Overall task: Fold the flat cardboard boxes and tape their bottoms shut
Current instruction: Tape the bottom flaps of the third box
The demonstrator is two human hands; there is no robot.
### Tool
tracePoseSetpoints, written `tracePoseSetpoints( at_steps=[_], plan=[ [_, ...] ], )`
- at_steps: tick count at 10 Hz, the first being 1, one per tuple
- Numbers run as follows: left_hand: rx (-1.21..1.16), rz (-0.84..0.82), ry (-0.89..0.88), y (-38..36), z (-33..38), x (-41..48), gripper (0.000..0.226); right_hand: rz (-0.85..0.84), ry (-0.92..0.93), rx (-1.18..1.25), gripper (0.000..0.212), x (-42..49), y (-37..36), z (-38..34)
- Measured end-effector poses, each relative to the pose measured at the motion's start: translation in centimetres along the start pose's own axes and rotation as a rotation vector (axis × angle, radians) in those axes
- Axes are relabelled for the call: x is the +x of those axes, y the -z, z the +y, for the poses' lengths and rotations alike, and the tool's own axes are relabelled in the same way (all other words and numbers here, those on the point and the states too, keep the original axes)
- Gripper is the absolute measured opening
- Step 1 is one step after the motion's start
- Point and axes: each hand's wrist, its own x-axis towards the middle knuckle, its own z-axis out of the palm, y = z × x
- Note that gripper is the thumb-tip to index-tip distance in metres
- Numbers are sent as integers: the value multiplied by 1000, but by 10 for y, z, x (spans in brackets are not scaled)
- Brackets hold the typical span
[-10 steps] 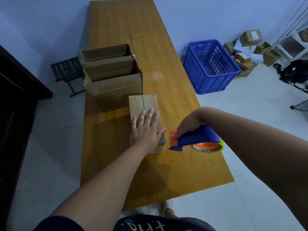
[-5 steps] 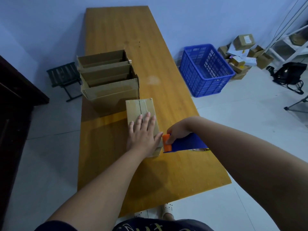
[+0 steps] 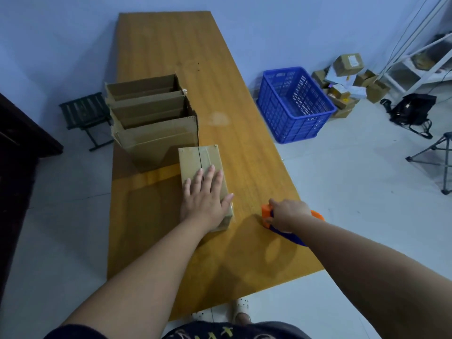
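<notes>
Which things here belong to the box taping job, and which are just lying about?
Job: small cardboard box under left hand; tape dispenser in right hand; open boxes on table.
Lying about: blue crate, folding stool, parcel pile, black bag, tripod.

Far half of the bench (image 3: 166, 45) is lying bare. Open boxes (image 3: 156, 133) are crowding the left edge mid-bench, leaving a bare strip along their right. Small box (image 3: 198, 157) is sitting just beside them, left hand (image 3: 204, 199) lying flat on top. A bare lane is running between it and the right hand (image 3: 287, 214), which is gripping the tape dispenser (image 3: 265, 212) at the right edge. Blue crate (image 3: 293, 104) is flanking the bench on the floor.
</notes>
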Motion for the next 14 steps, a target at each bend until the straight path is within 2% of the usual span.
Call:
tracePoseSetpoints(
  at_steps=[1,2,3,4,6,8,10,14],
  plan=[
    [7,4,6,-2,0,1,69,143,-31,88,55,2,-4,-7],
    [17,24,0,-4,-1,2,69,194,-7,125,67,8,-2,-23],
    [22,34,3,-5,-1,2,69,239,46,139,63,14,-3,-30],
    [22,37,-4,-5,-2,2,69,236,112,82,62,19,-7,-34],
    [27,38,3,-6,-1,2,69,382,210,-147,66,28,-6,-30],
    [43,55,11,-6,0,1,69,344,208,-11,63,34,1,-33],
    [39,49,15,-5,0,1,69,315,269,26,56,37,5,-37],
    [28,47,7,-5,-2,1,69,252,343,159,67,35,5,-48]
  ],
)
